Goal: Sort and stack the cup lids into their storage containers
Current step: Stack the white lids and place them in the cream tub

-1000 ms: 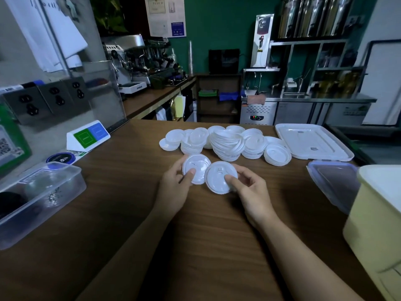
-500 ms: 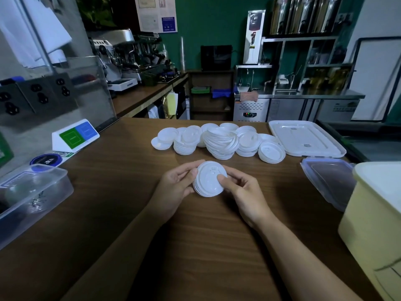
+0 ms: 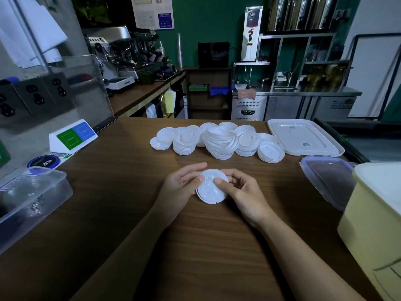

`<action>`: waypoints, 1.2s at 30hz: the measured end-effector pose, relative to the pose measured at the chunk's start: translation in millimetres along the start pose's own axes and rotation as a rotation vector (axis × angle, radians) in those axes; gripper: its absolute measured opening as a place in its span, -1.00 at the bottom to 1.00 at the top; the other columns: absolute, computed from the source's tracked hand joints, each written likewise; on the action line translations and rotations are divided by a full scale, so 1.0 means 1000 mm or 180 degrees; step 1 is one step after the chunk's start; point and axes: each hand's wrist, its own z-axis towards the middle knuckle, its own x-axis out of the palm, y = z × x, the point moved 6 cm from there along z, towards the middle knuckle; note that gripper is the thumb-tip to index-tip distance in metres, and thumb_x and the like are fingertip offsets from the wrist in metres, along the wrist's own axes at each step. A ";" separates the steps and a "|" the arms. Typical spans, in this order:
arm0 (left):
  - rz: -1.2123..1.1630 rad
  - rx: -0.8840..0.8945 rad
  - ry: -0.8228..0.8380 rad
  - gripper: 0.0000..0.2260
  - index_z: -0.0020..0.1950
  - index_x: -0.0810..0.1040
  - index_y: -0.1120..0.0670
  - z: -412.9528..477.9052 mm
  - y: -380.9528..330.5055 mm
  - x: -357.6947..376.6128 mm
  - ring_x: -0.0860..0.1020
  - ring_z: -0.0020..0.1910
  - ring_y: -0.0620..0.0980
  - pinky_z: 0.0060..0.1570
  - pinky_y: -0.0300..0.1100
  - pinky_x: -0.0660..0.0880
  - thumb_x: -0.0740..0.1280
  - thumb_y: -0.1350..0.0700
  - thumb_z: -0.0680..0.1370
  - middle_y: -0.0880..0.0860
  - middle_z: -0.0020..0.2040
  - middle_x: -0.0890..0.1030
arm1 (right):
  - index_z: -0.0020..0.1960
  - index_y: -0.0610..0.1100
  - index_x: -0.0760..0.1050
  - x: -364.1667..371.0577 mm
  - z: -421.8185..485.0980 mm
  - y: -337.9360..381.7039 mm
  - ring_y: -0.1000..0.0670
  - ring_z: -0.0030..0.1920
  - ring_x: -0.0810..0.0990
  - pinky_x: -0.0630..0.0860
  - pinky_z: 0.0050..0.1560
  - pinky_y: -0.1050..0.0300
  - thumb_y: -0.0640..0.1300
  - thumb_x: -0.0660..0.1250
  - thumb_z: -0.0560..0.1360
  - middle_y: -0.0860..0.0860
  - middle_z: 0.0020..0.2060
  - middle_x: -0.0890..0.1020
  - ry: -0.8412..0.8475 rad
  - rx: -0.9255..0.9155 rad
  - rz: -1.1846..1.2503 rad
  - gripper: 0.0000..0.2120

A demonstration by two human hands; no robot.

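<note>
Cup lids (image 3: 209, 193) between left hand (image 3: 180, 187) and right hand (image 3: 243, 192), in the grip of both.

The two lids (image 3: 211, 190), apart before, now sit stacked between left hand (image 3: 179, 189) and right hand (image 3: 242, 193).

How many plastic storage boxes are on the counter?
3: a clear box at the left edge, a pale yellow tub at the right edge, and a clear blue-rimmed one beside it, possibly only a lid. Others may be out of view.

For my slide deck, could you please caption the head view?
Left hand and right hand hold stacked white lids at the wooden counter.
</note>
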 end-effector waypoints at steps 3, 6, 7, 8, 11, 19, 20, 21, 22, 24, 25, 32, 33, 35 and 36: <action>0.0674 0.0361 -0.0314 -0.77 0.24 0.66 -0.05 0.004 0.002 -0.006 0.67 0.16 -0.15 0.29 -0.02 0.58 0.38 0.20 0.64 -0.11 0.10 0.73 | 0.14 -0.19 0.66 -0.007 0.002 0.006 0.02 -0.07 0.66 0.59 0.01 0.13 -0.26 0.49 0.55 -0.16 -0.03 0.75 -0.0271 -0.0182 -0.0175 -0.83; 0.1846 0.0984 -0.0533 -0.78 0.24 0.66 -0.03 0.010 0.003 -0.013 0.62 0.15 -0.21 0.23 -0.12 0.57 0.41 0.16 0.61 -0.19 0.14 0.66 | 0.13 -0.17 0.66 -0.022 0.005 0.007 0.07 -0.07 0.70 0.62 0.01 0.13 -0.23 0.50 0.54 -0.05 -0.06 0.77 -0.0641 -0.0230 -0.0089 -0.83; 0.2157 0.1152 -0.0552 -0.76 0.25 0.65 0.00 0.013 0.004 -0.015 0.60 0.17 -0.19 0.25 -0.12 0.54 0.41 0.17 0.60 -0.17 0.17 0.63 | 0.15 -0.17 0.65 -0.026 0.006 0.006 0.06 -0.05 0.71 0.63 0.02 0.15 -0.22 0.50 0.55 -0.06 -0.04 0.77 -0.0707 -0.0220 -0.0043 -0.82; 0.2386 0.1254 -0.0579 -0.74 0.27 0.64 0.03 0.018 0.005 -0.017 0.58 0.20 -0.17 0.28 -0.13 0.51 0.41 0.18 0.59 -0.13 0.21 0.61 | 0.15 -0.18 0.65 -0.027 0.007 0.006 0.07 -0.03 0.71 0.62 0.02 0.19 -0.22 0.50 0.55 -0.06 -0.03 0.77 -0.0745 -0.0222 -0.0019 -0.81; 0.2796 0.1335 -0.0653 -0.68 0.34 0.58 0.09 0.043 0.011 -0.023 0.54 0.28 -0.05 0.32 -0.12 0.46 0.40 0.22 0.58 -0.03 0.30 0.55 | 0.17 -0.18 0.63 -0.028 0.009 0.002 0.04 -0.02 0.72 0.61 0.02 0.23 -0.22 0.49 0.56 -0.07 -0.03 0.77 -0.0775 -0.0185 0.0039 -0.81; 0.3605 0.1420 -0.0993 -0.65 0.31 0.55 0.11 0.112 0.016 -0.027 0.54 0.28 0.09 0.23 0.05 0.51 0.45 0.19 0.53 0.09 0.28 0.56 | 0.18 -0.18 0.63 -0.029 0.012 -0.004 0.03 -0.02 0.73 0.60 -0.01 0.30 -0.21 0.49 0.56 -0.09 -0.02 0.77 -0.0791 -0.0165 0.0057 -0.80; 0.3676 0.1391 -0.1042 -0.67 0.27 0.57 0.10 0.118 0.016 -0.029 0.55 0.25 0.09 0.23 0.05 0.50 0.47 0.19 0.52 0.08 0.25 0.58 | 0.17 -0.18 0.63 -0.029 0.012 -0.005 0.04 -0.03 0.73 0.60 -0.02 0.30 -0.20 0.49 0.56 -0.09 -0.03 0.77 -0.0800 -0.0159 0.0058 -0.80; 0.3730 0.1326 -0.1106 -0.70 0.23 0.58 0.10 0.124 0.017 -0.032 0.56 0.22 0.09 0.26 0.07 0.49 0.48 0.18 0.51 0.08 0.22 0.59 | 0.17 -0.18 0.64 -0.029 0.013 -0.005 0.04 -0.03 0.72 0.59 -0.03 0.31 -0.21 0.49 0.56 -0.09 -0.03 0.77 -0.0811 -0.0161 0.0083 -0.80; 0.3775 0.1241 -0.1181 -0.73 0.20 0.60 0.10 0.128 0.018 -0.035 0.56 0.21 0.10 0.31 0.09 0.46 0.48 0.18 0.51 0.08 0.20 0.60 | 0.17 -0.18 0.64 -0.029 0.013 -0.006 0.05 -0.04 0.72 0.60 -0.04 0.31 -0.21 0.49 0.56 -0.08 -0.03 0.77 -0.0815 -0.0164 0.0106 -0.81; 0.3861 0.1099 -0.1302 -0.79 0.15 0.63 0.10 0.131 0.019 -0.038 0.56 0.23 0.10 0.42 0.11 0.35 0.47 0.20 0.53 0.08 0.18 0.61 | 0.17 -0.18 0.64 -0.029 0.013 -0.005 0.04 -0.05 0.73 0.60 -0.04 0.30 -0.21 0.48 0.56 -0.08 -0.04 0.77 -0.0811 -0.0165 0.0098 -0.81; 0.3892 0.1085 -0.1332 -0.82 0.13 0.63 0.11 0.129 0.019 -0.037 0.56 0.23 0.09 0.44 0.10 0.31 0.46 0.21 0.53 0.08 0.16 0.62 | 0.17 -0.18 0.64 -0.029 0.013 -0.005 0.04 -0.05 0.73 0.60 -0.04 0.30 -0.21 0.48 0.56 -0.08 -0.04 0.77 -0.0809 -0.0165 0.0092 -0.81; 0.3827 0.1435 -0.1240 -0.88 -0.05 0.61 0.08 0.073 0.005 -0.026 0.62 0.02 0.05 0.26 0.01 0.39 0.48 0.23 0.47 0.00 -0.08 0.65 | 0.17 -0.18 0.64 -0.028 0.009 0.001 0.04 -0.04 0.72 0.59 -0.03 0.31 -0.21 0.48 0.56 -0.11 -0.03 0.77 -0.0848 -0.0094 0.0108 -0.81; 0.3808 0.1484 -0.1215 -0.87 -0.06 0.61 0.08 0.061 0.003 -0.023 0.62 0.00 0.05 0.24 0.01 0.40 0.49 0.24 0.46 -0.01 -0.10 0.65 | 0.17 -0.18 0.64 -0.027 0.007 0.003 0.05 -0.06 0.71 0.59 -0.05 0.32 -0.21 0.48 0.56 -0.12 -0.04 0.77 -0.0843 -0.0089 0.0079 -0.81; 0.3773 0.1584 -0.1139 -0.86 -0.05 0.62 0.08 0.037 -0.002 -0.014 0.64 -0.03 0.04 0.25 0.07 0.45 0.49 0.27 0.46 -0.02 -0.10 0.66 | 0.17 -0.18 0.64 -0.025 0.004 0.007 0.05 -0.07 0.70 0.59 -0.05 0.30 -0.21 0.48 0.57 -0.15 -0.03 0.76 -0.0832 -0.0094 0.0007 -0.82; 0.3735 0.1646 -0.1072 -0.85 -0.03 0.64 0.10 0.026 -0.004 -0.010 0.65 -0.04 0.04 0.22 0.09 0.50 0.48 0.29 0.47 -0.01 -0.09 0.68 | 0.16 -0.18 0.64 -0.024 0.002 0.009 0.05 -0.07 0.69 0.59 -0.04 0.28 -0.21 0.48 0.57 -0.15 -0.03 0.75 -0.0838 -0.0087 -0.0021 -0.82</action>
